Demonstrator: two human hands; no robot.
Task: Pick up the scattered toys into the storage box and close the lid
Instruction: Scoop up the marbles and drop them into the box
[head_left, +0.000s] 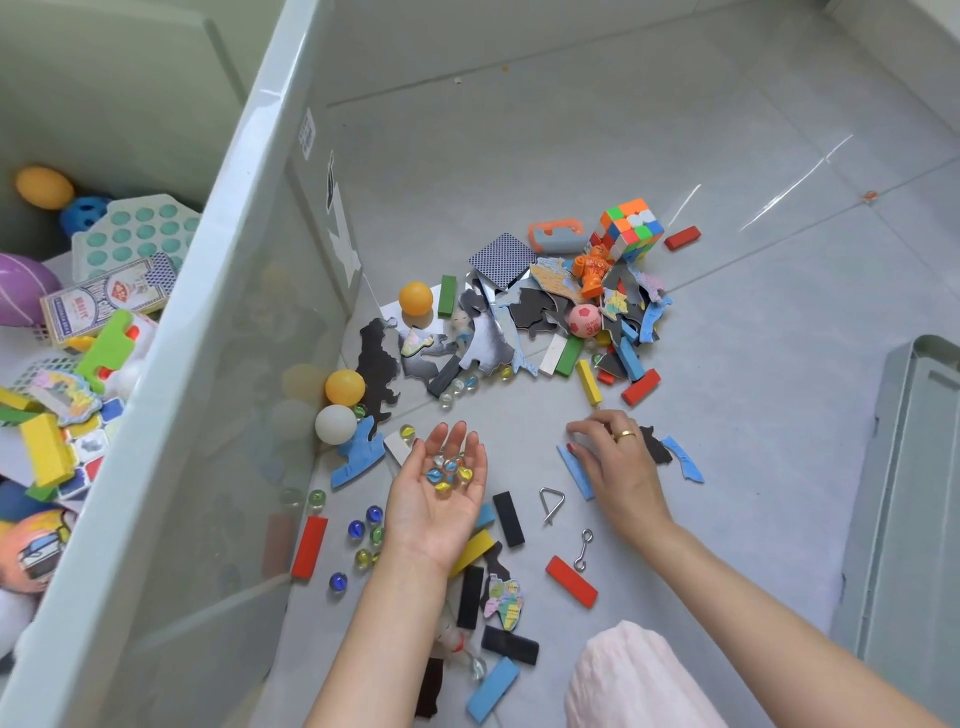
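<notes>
A person is kneeling on a tiled floor, gathering toys beside a large translucent storage box that is filling the frame from nine to eleven o'clock and is already holding balls, cards and blocks. The lid is lying at three o'clock, well apart from the box.

The main risk, as I judge it, is spilling — the left hand, just below centre, is lying palm up and only gently cupped, cradling a small heap of glass marbles. Tilting or hurrying toward the box could be sending them rolling across the smooth tiles, where loose marbles are already sitting at seven o'clock.

The right hand, wearing a ring, is reaching palm down at four o'clock of centre, its fingers curling toward the floor near a blue strip; whether it is pinching anything I cannot tell. Many toys are lying scattered toward one o'clock — a puzzle cube, blocks, balls.
</notes>
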